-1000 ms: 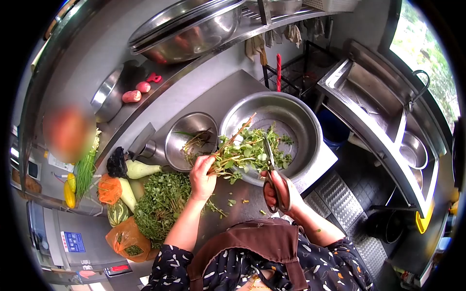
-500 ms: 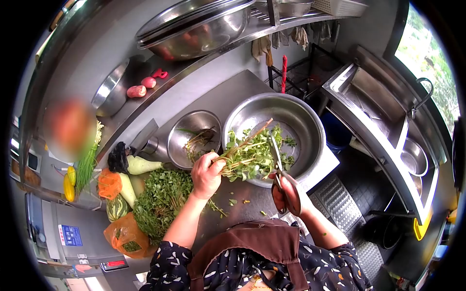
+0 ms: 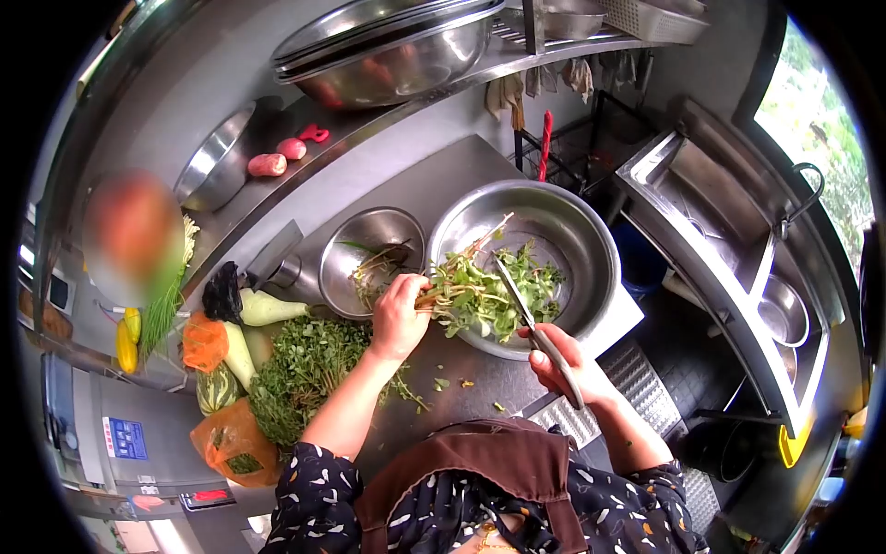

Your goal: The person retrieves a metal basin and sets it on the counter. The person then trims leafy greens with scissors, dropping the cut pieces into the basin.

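Observation:
A bunch of leafy green stems [image 3: 471, 291] is gripped in my left hand [image 3: 401, 317], its leaves hanging over the near left side of a large metal basin [image 3: 598, 231]. My right hand [image 3: 561, 358] is closed round the handles of a pair of scissors [image 3: 546, 343]. The blades point up and left among the leaves, and they look nearly closed. Cut leaves [image 3: 540, 277] lie inside the basin. Left of it, a smaller metal bowl [image 3: 337, 286] holds some stems and scraps. A big heap of the same greens [image 3: 309, 374] lies on the counter beside my left forearm.
A cleaver [image 3: 277, 257], a pale gourd [image 3: 269, 311] and an orange bag [image 3: 238, 445] lie to the left. Stacked large basins [image 3: 388, 65] stand on the shelf above. At the right is a metal sink [image 3: 711, 198]. Leaf bits dot the counter [image 3: 443, 406].
The scissors have gone from spread to nearly closed, and their handles have swung right. My left hand has shifted slightly right and up with the greens. The whole view has moved a little.

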`<state>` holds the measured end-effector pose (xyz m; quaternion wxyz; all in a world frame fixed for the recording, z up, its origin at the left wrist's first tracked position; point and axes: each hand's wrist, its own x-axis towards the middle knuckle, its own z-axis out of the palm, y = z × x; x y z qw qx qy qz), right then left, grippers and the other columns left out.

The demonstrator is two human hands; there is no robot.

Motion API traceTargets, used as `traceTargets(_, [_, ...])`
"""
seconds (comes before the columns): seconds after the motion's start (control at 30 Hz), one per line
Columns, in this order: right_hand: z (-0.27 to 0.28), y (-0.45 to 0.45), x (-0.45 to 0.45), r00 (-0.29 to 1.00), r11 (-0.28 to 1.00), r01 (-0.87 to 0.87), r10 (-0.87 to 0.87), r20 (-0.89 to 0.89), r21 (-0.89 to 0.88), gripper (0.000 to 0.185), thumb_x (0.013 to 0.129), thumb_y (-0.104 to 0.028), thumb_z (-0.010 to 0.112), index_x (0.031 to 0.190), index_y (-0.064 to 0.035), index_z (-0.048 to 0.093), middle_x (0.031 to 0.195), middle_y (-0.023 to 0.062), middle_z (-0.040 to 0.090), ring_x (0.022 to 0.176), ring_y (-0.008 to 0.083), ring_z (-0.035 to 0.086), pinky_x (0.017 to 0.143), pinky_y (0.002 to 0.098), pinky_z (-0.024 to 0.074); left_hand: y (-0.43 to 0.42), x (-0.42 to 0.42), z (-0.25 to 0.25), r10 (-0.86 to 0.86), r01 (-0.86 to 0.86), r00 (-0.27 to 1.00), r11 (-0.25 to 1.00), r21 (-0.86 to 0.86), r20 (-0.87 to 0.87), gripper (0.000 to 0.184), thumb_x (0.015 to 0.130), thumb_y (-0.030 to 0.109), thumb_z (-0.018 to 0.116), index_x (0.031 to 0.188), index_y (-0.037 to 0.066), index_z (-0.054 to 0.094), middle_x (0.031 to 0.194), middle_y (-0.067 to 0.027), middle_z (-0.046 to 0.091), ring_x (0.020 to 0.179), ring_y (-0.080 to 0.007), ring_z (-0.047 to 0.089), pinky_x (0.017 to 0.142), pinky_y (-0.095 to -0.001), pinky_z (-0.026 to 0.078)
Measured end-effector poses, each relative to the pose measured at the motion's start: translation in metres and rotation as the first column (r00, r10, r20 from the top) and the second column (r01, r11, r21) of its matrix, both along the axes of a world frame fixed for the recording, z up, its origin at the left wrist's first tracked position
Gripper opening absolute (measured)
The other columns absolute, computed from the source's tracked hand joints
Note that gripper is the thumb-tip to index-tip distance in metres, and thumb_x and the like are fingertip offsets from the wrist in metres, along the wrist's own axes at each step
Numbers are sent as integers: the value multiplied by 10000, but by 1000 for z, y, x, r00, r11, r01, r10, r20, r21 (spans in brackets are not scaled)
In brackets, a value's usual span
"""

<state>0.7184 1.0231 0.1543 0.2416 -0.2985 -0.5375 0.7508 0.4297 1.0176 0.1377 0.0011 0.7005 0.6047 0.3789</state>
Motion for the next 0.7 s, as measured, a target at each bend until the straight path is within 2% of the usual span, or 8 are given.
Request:
traceTargets(0.1, [-3,-7,-1,1000,998,3,-5,-28,-61,566,888,-439,628,1257,-50,446,649,-59,426,510,38,389,456,212,309,7,9,-10,19,-8,989,997,-73,144,304,689,-36,659,965,31,549,931,-136,601,856,-325,623,751,-396,505])
traceTargets(0.27, [-9,-17,-1,999,995,-18,13,-47,-103,564,891,-437,625,1256,-49,440,647,-50,424,507,43,390,445,215,304,13,17,-13,-18,18,993,1000,0,115,313,674,-43,659,955,23,539,981,-147,581,881,-341,615,759,-398,507])
traceTargets(0.33, [-11,-18,-1,998,993,-17,10,-56,-121,560,892,-434,624,1256,-49,440,648,-48,424,505,44,390,444,216,304,12,22,-7,-19,17,999,998,55,40,314,666,-41,666,944,31,538,1019,-137,567,878,-341,614,749,-399,511])
traceTargets(0.47, [-10,-16,-4,999,987,4,-11,-47,-161,545,897,-430,619,1245,-47,448,656,-45,427,505,50,395,441,217,317,9,24,-6,-46,46,998,999,1,-38,362,660,-38,673,997,48,573,1014,-124,564,876,-322,617,750,-392,516])
traceTargets(0.67, [-14,-5,-2,999,989,45,-42,28,-142,533,895,-451,613,1208,-43,472,677,-42,444,496,45,390,432,214,316,7,24,-10,-80,78,996,995,66,33,384,634,-68,668,992,44,582,972,-128,571,865,-314,604,752,-370,503])
traceTargets(0.7, [-16,-2,0,993,997,24,-16,114,-72,537,885,-461,621,1189,-39,489,692,-24,464,525,66,423,464,232,356,7,23,-11,-80,78,996,995,66,33,384,634,-68,668,992,44,582,972,-128,571,865,-314,604,752,-370,503])
